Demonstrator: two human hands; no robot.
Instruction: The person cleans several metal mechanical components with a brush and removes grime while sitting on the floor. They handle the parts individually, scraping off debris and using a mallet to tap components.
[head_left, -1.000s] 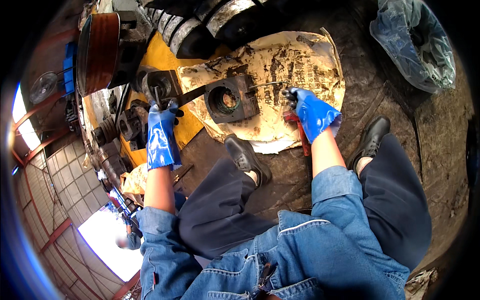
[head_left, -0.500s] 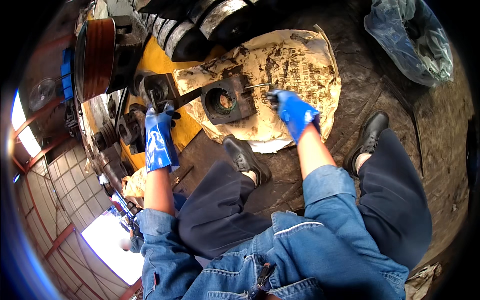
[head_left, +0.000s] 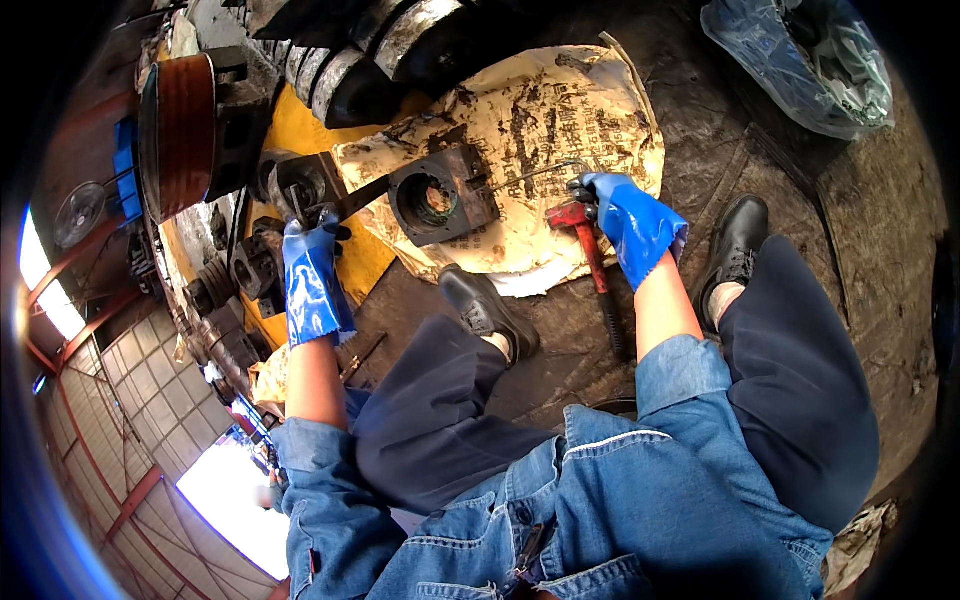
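Note:
A square dark metal block with a round bore lies on a stained paper sack. My right hand, in a blue glove, is closed at the bent end of a thin metal rod; the rod's other end reaches the block's right side. Beneath that hand lies a hammer with a red head, its handle toward me. My left hand, also gloved in blue, is closed around the left end of a dark flat bar that runs to the block's left side. Its fingertips are partly hidden.
The paper sack covers the floor ahead. Dark machine parts stand over a yellow sheet at the left. Large round metal pieces sit behind. A clear plastic bag lies at the far right. My shoes flank the work.
My right hand has moved right and toward me, drawing the rod's bent end rightward. The red hammer now shows beneath it. My left hand stays at the bar. The whole view has shifted slightly.

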